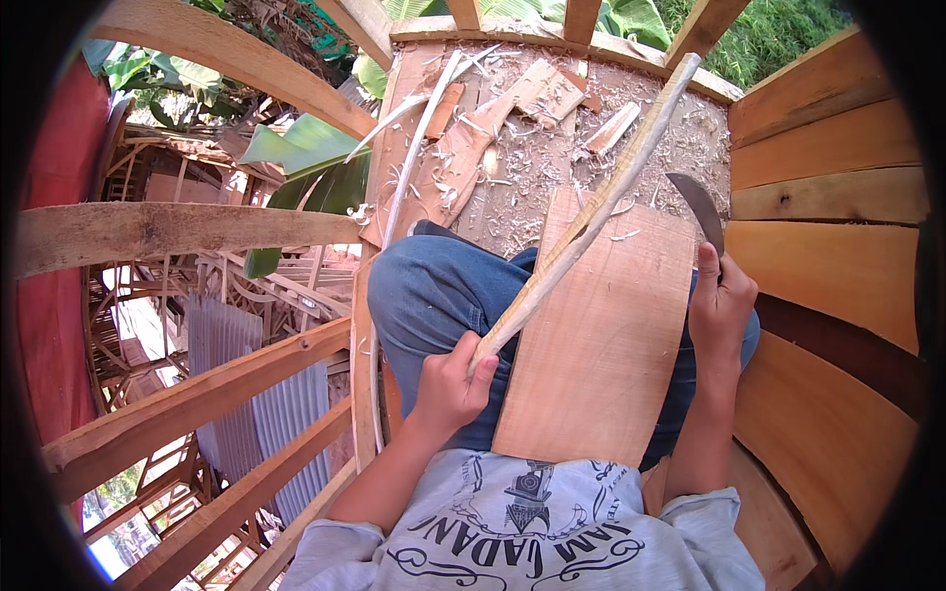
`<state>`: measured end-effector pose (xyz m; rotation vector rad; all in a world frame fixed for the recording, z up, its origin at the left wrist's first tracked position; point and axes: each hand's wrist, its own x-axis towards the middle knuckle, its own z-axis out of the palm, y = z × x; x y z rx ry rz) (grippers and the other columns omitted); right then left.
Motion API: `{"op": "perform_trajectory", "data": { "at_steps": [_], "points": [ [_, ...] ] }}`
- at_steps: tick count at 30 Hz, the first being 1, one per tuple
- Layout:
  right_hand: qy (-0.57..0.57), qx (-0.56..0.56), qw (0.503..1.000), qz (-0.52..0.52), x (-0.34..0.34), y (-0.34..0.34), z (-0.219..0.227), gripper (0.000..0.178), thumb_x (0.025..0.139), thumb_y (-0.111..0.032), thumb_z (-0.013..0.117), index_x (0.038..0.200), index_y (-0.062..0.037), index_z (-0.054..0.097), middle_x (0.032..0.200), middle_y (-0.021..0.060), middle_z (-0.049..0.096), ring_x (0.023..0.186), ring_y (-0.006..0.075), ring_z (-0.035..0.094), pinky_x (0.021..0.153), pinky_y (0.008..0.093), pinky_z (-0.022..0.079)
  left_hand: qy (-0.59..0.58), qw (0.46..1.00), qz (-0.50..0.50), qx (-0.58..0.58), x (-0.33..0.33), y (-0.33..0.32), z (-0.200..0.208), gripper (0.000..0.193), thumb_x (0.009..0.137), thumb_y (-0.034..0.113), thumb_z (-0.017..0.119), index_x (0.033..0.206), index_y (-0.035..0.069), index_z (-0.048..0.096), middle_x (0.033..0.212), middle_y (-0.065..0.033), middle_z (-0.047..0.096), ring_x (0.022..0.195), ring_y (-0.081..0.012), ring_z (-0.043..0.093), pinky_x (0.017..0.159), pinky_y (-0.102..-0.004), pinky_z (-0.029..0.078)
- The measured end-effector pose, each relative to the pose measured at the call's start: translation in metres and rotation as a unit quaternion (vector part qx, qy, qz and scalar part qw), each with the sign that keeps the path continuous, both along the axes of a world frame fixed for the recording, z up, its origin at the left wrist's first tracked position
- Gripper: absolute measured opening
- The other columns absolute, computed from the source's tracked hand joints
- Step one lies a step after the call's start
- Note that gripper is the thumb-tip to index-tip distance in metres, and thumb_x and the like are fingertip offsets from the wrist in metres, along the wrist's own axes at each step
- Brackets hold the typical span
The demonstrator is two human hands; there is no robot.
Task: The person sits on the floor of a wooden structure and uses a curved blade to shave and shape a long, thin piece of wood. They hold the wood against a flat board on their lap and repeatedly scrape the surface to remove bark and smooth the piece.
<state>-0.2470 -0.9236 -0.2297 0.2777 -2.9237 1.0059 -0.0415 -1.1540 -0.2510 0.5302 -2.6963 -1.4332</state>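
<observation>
My left hand (455, 382) is closed round the lower end of a long, pale wooden stick (591, 222). The stick slants up and to the right, passing over a wide, flat wooden board (603, 345) that lies across my lap. Part of the stick's side looks pared, lighter and yellower than the rest. On the right, my right hand (721, 295) grips a knife with a dark curved blade (700, 205), its handle mostly hidden in the fist. The blade points up and away from me, apart from the stick.
Wood shavings and offcuts (537, 94) litter the plank floor ahead. Long thin pale strips (412, 163) lie along the left side. A slatted wooden railing (197, 225) stands at my left, with a banana leaf (315, 163) beside it. A plank wall (823, 281) rises close on the right.
</observation>
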Motion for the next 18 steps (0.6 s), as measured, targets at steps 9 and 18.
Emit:
{"op": "perform_trajectory", "data": {
  "at_steps": [9,18],
  "points": [
    [-0.062,-0.047,0.976,0.201,0.055,-0.067,-0.015,0.038,0.086,-0.037,0.062,0.071,-0.0015,0.059,0.056,0.0171,0.053,0.052,0.0342,0.055,0.048,0.0393,0.04,-0.021,0.998,0.005,0.052,-0.005,-0.007,0.003,0.025,0.091,0.024,0.055,0.081,0.002,0.051,0.056,-0.0189,0.051,0.055,-0.039,0.057,0.046,-0.0396,0.041],
    [-0.02,-0.07,0.997,0.014,-0.004,-0.005,-0.012,0.053,0.097,-0.037,0.049,0.061,0.0012,0.039,0.053,-0.0018,0.029,0.053,0.0078,0.026,0.046,0.0301,0.023,0.009,0.999,0.011,0.046,-0.004,-0.004,0.0,0.025,0.09,0.023,0.057,0.079,0.002,0.051,0.054,-0.0137,0.048,0.05,-0.029,0.052,0.045,-0.0341,0.039]
  ]
}}
